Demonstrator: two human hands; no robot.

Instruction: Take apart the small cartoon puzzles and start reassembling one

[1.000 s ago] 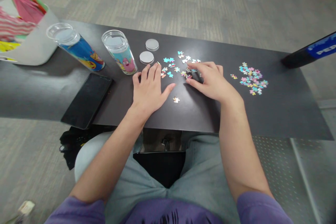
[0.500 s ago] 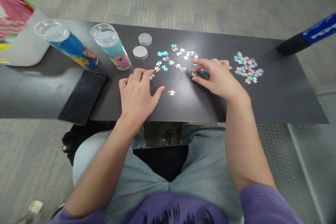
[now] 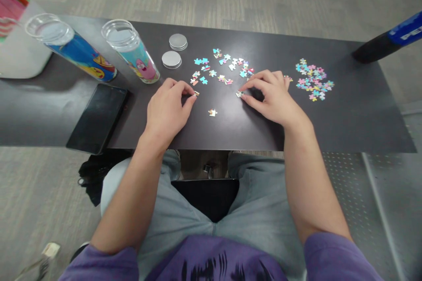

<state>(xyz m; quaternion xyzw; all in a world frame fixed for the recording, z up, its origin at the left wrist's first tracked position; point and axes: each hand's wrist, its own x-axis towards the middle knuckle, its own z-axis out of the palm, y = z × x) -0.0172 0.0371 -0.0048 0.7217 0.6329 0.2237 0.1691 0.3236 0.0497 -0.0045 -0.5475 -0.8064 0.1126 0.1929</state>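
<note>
Between thumb and fingertips, my left hand (image 3: pixel 168 103) pinches a small jigsaw piece (image 3: pixel 197 93) just above the dark table. My right hand (image 3: pixel 272 96) has its thumb and index finger closed on another puzzle piece (image 3: pixel 239 94). One pale piece (image 3: pixel 212 113) lies alone between the hands, nearer the table's front edge. Beyond them are several scattered jigsaw pieces (image 3: pixel 221 78), mostly light blue, white and pink. A separate cluster of pastel puzzle pieces (image 3: pixel 313 78) sits to the right of my right hand, with a few pieces partly hidden behind that hand.
Left of the pieces stand a blue clear-topped tube (image 3: pixel 82 55) and a teal and pink tube (image 3: pixel 140 59). Two silver lids (image 3: pixel 171 59) lie beside them. A black phone (image 3: pixel 99 118) rests near the front edge. A dark blue cylinder (image 3: pixel 379 48) is at the far right.
My left hand's fingers have closed from a spread pose onto a piece. My right thumb and index finger have come together on the other piece. The camera view has shifted slightly.
</note>
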